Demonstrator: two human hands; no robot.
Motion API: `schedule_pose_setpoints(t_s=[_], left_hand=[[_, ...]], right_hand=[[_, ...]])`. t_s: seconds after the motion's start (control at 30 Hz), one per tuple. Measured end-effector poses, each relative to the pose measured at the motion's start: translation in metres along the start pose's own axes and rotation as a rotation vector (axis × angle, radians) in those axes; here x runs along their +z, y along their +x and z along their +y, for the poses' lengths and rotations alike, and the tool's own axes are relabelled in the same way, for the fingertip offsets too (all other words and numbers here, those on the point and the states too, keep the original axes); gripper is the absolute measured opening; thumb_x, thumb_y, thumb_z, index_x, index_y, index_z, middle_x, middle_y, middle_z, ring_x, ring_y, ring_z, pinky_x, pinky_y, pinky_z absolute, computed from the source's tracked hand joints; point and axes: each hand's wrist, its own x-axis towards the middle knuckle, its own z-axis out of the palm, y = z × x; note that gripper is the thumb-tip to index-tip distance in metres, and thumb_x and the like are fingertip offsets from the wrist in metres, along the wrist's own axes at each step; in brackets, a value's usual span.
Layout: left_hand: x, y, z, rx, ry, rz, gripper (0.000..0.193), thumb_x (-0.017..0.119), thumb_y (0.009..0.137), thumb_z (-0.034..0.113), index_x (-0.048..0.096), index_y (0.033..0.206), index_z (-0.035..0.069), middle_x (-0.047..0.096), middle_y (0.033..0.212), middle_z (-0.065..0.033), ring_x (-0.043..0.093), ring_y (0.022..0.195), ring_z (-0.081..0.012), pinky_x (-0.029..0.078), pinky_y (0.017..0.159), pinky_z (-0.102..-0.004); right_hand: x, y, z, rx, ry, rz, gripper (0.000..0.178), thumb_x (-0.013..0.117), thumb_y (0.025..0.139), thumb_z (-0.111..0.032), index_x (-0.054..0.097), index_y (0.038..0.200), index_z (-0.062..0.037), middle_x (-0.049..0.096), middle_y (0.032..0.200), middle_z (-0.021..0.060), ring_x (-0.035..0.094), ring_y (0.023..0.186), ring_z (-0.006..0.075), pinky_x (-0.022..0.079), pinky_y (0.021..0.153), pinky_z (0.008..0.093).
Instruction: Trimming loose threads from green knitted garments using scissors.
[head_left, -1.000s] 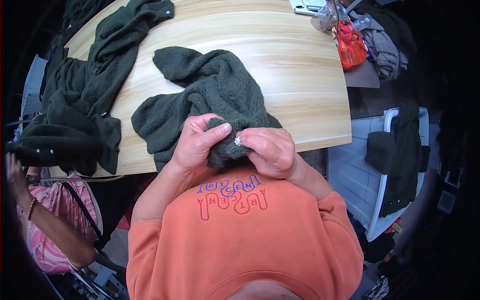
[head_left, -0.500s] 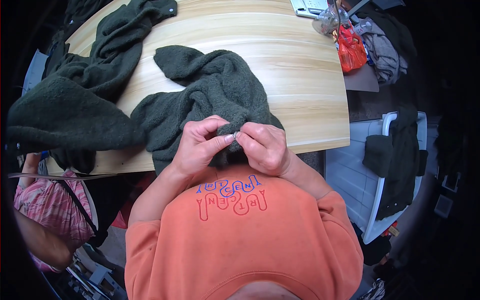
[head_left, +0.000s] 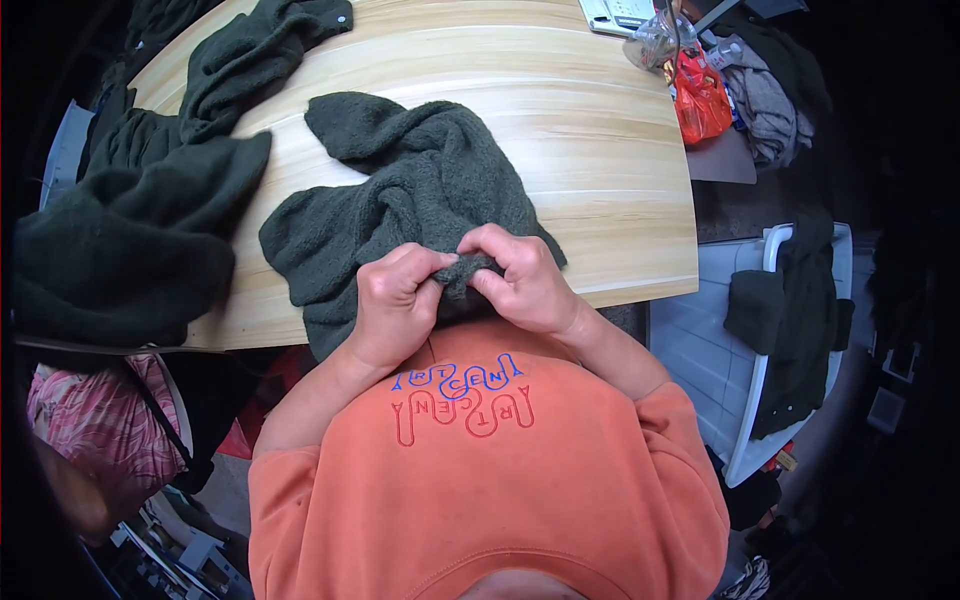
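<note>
Pale wood-grain table (head_left: 610, 150), grey floor (head_left: 234, 482).

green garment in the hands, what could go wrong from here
The left hand and right hand pinch the garment at neighbouring spots, so the knit might stretch or pucker there.

The fingers cover much of the pinched part, so a flaw there could go unseen.

The garment reaches the near edge of the table, so it could slide off if tugged that way.
</note>
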Motion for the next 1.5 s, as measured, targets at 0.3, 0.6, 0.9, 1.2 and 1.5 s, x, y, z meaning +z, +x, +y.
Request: schedule_pose_setpoints(t_s=[0.3, 0.6, 0.9, 1.2, 1.5], left_hand=[[0.004, 0.006, -0.003, 0.337, 0.363, 0.165, 0.023, 0.052, 0.058, -0.015, 0.056, 0.078, -0.003, 0.056, 0.067, -0.0127, 0.058, 0.060, -0.0258, 0.048, 0.053, -0.0330], [0.019, 0.013, -0.015, 0.184, 0.231, 0.276, 0.020, 0.052, 0.064, -0.012, 0.056, 0.081, -0.002, 0.055, 0.068, -0.0135, 0.057, 0.061, -0.0262, 0.046, 0.055, -0.0315], [0.011, 0.016, -0.021, -0.157, -0.301, 0.068, 0.010, 0.056, 0.077, -0.002, 0.063, 0.085, -0.001, 0.062, 0.074, -0.0025, 0.054, 0.065, -0.0063, 0.045, 0.060, -0.0212], [0.005, 0.017, -0.016, -0.259, -0.218, -0.224, 0.009, 0.064, 0.074, 0.005, 0.064, 0.082, -0.001, 0.061, 0.068, -0.0010, 0.053, 0.064, -0.0045, 0.043, 0.056, -0.0216], [0.000, 0.013, -0.026, -0.388, -0.458, -0.095, 0.006, 0.062, 0.077, 0.003, 0.065, 0.080, -0.001, 0.060, 0.066, 0.0024, 0.049, 0.061, -0.0018, 0.040, 0.054, -0.0179]], right_hand=[[0.019, 0.005, 0.000, -0.153, -0.323, 0.151, 0.013, 0.052, 0.063, 0.004, 0.053, 0.076, -0.0006, 0.054, 0.067, 0.0152, 0.055, 0.058, 0.0315, 0.044, 0.049, 0.0374], [0.017, 0.021, 0.013, -0.113, -0.225, 0.288, 0.009, 0.051, 0.068, 0.003, 0.055, 0.076, 0.0000, 0.054, 0.065, 0.0140, 0.056, 0.055, 0.0263, 0.045, 0.050, 0.0326], [-0.030, 0.004, 0.027, -0.126, -0.388, 0.026, 0.040, 0.064, 0.064, -0.005, 0.055, 0.102, 0.0005, 0.056, 0.104, 0.0168, 0.054, 0.098, 0.0275, 0.042, 0.085, 0.0339], [-0.010, 0.009, 0.012, -0.138, 0.002, 0.149, 0.003, 0.056, 0.079, -0.001, 0.059, 0.080, 0.0005, 0.055, 0.066, 0.0055, 0.051, 0.059, 0.0142, 0.040, 0.055, 0.0252], [-0.015, 0.007, 0.024, 0.245, 0.197, -0.069, 0.007, 0.058, 0.080, -0.006, 0.059, 0.083, 0.0001, 0.054, 0.071, -0.0009, 0.048, 0.065, 0.0053, 0.040, 0.056, 0.0216]])
